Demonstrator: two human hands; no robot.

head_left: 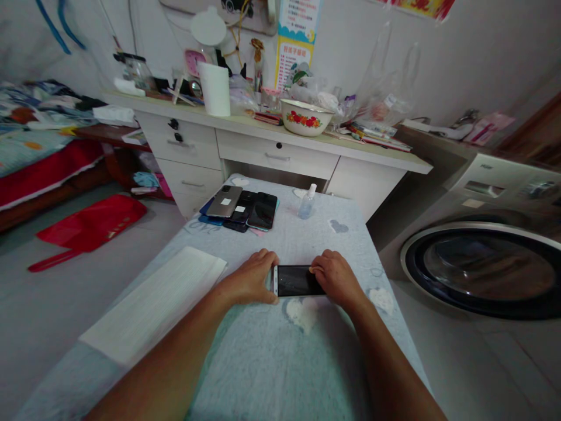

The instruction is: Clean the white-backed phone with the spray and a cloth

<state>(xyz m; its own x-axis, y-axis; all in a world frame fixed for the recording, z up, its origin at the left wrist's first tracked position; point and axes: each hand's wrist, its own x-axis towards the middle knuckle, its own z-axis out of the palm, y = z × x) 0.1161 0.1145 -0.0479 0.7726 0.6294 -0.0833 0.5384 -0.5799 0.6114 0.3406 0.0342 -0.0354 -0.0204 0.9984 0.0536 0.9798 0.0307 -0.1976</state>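
A smartphone (298, 280) with a white top edge and dark screen lies sideways on the cloth-covered table (272, 362). My left hand (254, 278) grips its left end, fingers at the far corner and thumb at the near one. At the other end, my right hand (337, 278) presses curled fingers onto the screen. Something pale and small shows at those fingertips; I cannot make out what it is. Part of the phone's right end is hidden under that hand. Beyond the hands stands a clear spray bottle (307, 203) with a white cap.
Several stacked phones (239, 207) lie at the table's far left. A folded white sheet (158, 304) rests beside my left forearm. Behind stands a white desk (193, 143) bearing a floral bowl (305, 118). A washing machine (486, 234) is at the right, a red dustpan (96, 225) on the floor.
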